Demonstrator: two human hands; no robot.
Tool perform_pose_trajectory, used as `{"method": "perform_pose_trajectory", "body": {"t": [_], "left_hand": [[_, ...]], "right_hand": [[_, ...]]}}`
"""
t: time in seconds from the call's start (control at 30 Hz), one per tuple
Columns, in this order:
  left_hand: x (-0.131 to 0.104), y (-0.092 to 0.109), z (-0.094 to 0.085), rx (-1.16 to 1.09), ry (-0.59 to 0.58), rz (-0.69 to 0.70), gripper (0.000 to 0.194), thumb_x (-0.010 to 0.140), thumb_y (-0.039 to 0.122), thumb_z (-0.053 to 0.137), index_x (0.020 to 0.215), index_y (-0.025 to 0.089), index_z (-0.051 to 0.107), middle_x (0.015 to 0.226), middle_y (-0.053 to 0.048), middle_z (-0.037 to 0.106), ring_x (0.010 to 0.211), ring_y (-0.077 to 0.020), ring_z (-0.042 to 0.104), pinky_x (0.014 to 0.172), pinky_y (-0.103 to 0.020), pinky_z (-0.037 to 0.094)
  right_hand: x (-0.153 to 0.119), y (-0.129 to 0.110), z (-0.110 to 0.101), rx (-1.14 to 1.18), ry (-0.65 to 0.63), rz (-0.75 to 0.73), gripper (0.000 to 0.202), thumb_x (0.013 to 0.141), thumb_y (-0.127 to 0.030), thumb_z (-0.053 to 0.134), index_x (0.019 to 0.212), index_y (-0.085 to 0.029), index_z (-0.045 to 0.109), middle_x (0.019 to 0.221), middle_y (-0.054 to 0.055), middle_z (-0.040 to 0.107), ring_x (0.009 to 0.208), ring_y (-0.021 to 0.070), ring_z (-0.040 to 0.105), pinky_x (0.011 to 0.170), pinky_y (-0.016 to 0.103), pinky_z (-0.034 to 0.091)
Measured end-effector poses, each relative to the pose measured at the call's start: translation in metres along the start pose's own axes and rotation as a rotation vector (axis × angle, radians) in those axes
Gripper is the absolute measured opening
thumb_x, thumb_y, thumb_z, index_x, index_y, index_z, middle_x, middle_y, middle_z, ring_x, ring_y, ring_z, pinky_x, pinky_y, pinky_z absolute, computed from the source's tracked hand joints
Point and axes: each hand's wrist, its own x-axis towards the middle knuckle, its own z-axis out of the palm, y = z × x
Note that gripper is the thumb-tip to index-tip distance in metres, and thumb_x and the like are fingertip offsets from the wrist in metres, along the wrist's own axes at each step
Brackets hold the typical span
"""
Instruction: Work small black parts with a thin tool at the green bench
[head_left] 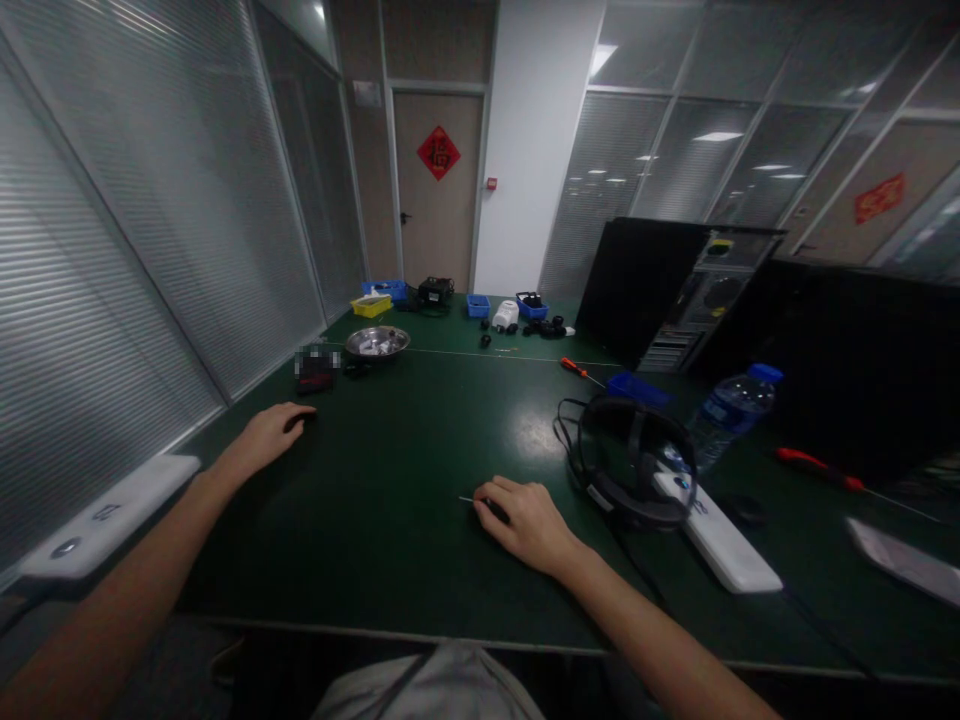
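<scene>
My left hand (268, 438) is at the left side of the green table (382, 480), its fingers curled around a small black part (303, 419) whose kind I cannot make out. My right hand (531, 520) rests low near the middle of the table. It is closed on a small screwdriver (495, 508) with a dark handle, and the thin shaft points left. Beyond my left hand lies a dark box with red marks (315, 378). A round metal bowl (377, 343) holding small pieces stands behind it.
White devices (112, 512) flank both arms. At right are a black headset (637, 510), a water bottle (739, 405), an orange screwdriver (574, 367), a red screwdriver (817, 467) and a computer tower (645, 285). Small blue trays (478, 306) and a yellow tray (371, 306) sit far back.
</scene>
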Motion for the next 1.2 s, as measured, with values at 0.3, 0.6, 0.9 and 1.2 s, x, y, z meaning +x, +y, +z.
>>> {"method": "perform_pose_trajectory", "body": {"t": [0.3, 0.6, 0.9, 1.2], "left_hand": [[-0.002, -0.023, 0.004, -0.064, 0.125, -0.078, 0.045, 0.092, 0.043, 0.049, 0.121, 0.018, 0.072, 0.126, -0.012, 0.071, 0.111, -0.0288, 0.067, 0.102, -0.041, 0.051], [-0.013, -0.053, -0.007, 0.084, 0.228, -0.221, 0.038, 0.092, 0.034, 0.048, 0.112, 0.018, 0.077, 0.122, -0.013, 0.071, 0.116, -0.0323, 0.064, 0.106, -0.046, 0.048], [-0.018, -0.041, -0.010, 0.145, 0.206, -0.188, 0.041, 0.093, 0.028, 0.042, 0.111, 0.015, 0.077, 0.121, -0.015, 0.071, 0.115, -0.0312, 0.064, 0.106, -0.043, 0.047], [-0.019, -0.045, -0.019, 0.035, 0.217, -0.241, 0.036, 0.092, 0.032, 0.048, 0.105, 0.018, 0.078, 0.117, -0.011, 0.075, 0.110, -0.0290, 0.067, 0.102, -0.040, 0.049]], "right_hand": [[0.003, 0.001, 0.003, 0.060, 0.015, 0.004, 0.028, 0.108, -0.038, 0.043, 0.109, -0.025, 0.067, 0.095, 0.001, 0.069, 0.077, 0.0142, 0.065, 0.070, 0.026, 0.041], [0.006, 0.002, 0.003, 0.085, -0.001, 0.023, 0.028, 0.108, -0.038, 0.043, 0.108, -0.026, 0.068, 0.098, 0.002, 0.071, 0.082, 0.0159, 0.068, 0.073, 0.027, 0.045], [0.006, 0.004, 0.006, 0.106, 0.011, 0.037, 0.028, 0.108, -0.039, 0.043, 0.109, -0.027, 0.068, 0.099, 0.002, 0.071, 0.083, 0.0166, 0.068, 0.073, 0.028, 0.045], [0.006, 0.006, 0.008, 0.107, 0.012, 0.050, 0.027, 0.107, -0.038, 0.044, 0.108, -0.026, 0.069, 0.100, 0.002, 0.072, 0.086, 0.0172, 0.069, 0.078, 0.028, 0.046]]}}
